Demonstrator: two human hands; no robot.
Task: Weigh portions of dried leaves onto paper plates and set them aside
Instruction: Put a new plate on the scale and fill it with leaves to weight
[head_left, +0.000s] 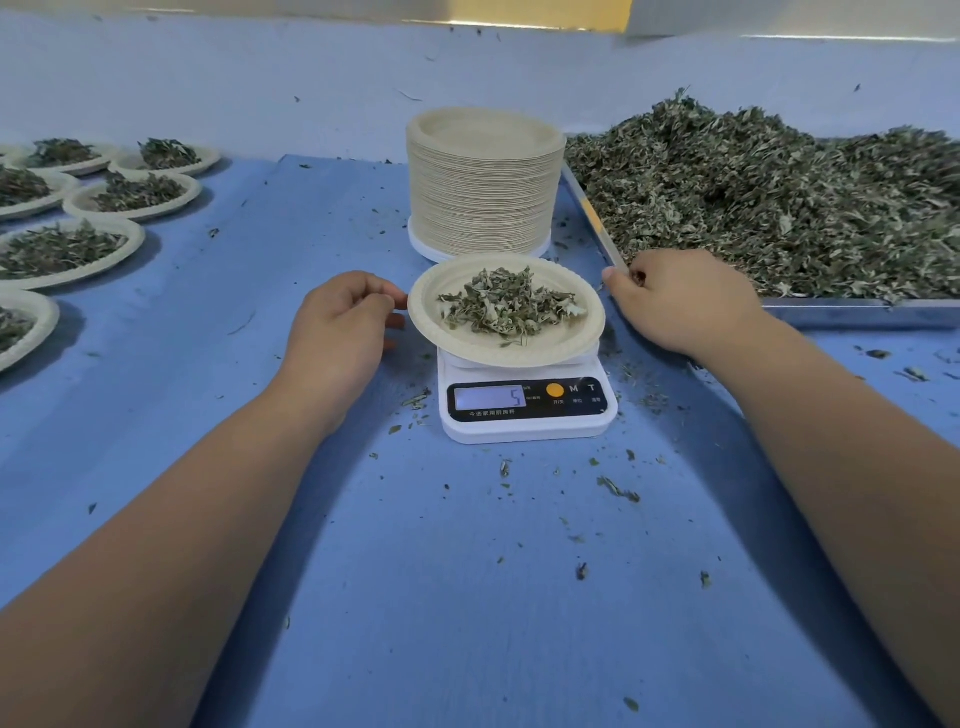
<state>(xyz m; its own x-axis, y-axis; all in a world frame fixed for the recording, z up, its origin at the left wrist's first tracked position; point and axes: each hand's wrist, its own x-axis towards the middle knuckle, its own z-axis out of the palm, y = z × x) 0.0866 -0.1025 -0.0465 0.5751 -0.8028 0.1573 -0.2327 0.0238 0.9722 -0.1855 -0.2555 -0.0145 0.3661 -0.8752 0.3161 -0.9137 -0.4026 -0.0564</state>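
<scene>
Leaf heap (511, 306), long axis left-right, on plate (519, 352)

The bench (467, 597) is covered in blue, the covering ending in a straight fold across its far part; beyond it lies a paler blue surface (234, 78). Along the top runs a whitish band (208, 6), broken by a yellow panel (540, 10).

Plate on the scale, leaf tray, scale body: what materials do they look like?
Plate: likely moulded paper pulp, matte beige, crimped rim. Tray: metal, probably stainless or aluminium, from its shiny grey edge. Scale: white plastic by its smooth rounded shell, with a glossy black panel.
</scene>
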